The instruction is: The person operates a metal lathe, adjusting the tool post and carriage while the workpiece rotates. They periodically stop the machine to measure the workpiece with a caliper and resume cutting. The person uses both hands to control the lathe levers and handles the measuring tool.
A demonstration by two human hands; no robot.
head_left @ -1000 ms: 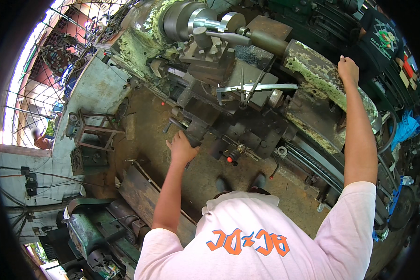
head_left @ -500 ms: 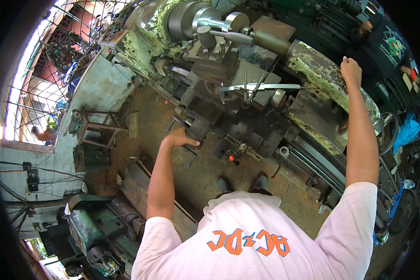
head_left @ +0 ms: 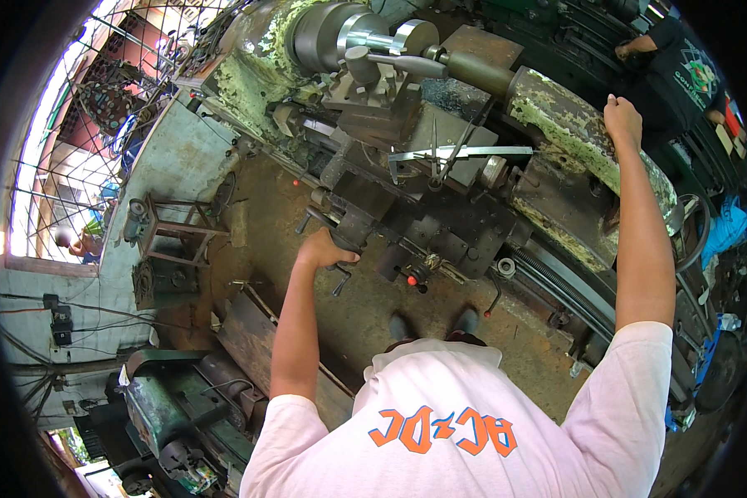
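Note:
My left hand (head_left: 327,247) is closed over the dark crank handwheel (head_left: 305,221) of the lathe's slide, its thumb stretched to the right. My right hand (head_left: 623,126) rests with curled fingers on the worn green tailstock (head_left: 568,116); some fingertips are hidden. A shiny turned metal workpiece (head_left: 375,41) sits between the chuck (head_left: 315,38) and the tailstock's centre. The tool post (head_left: 369,87) with its lever stands in front of it. On the carriage lie a vernier caliper (head_left: 481,152) and a pair of dividers (head_left: 446,158).
Red-knobbed levers (head_left: 412,281) stick out of the lathe's front. Another green machine (head_left: 178,407) stands behind me at lower left. A metal stand (head_left: 174,232) is by the wall. A person in a dark shirt (head_left: 681,62) is at upper right, near a blue plastic bag (head_left: 729,232).
My left hand has shifted slightly right with the handwheel. My right hand stays on the tailstock. The person at upper right has moved an arm.

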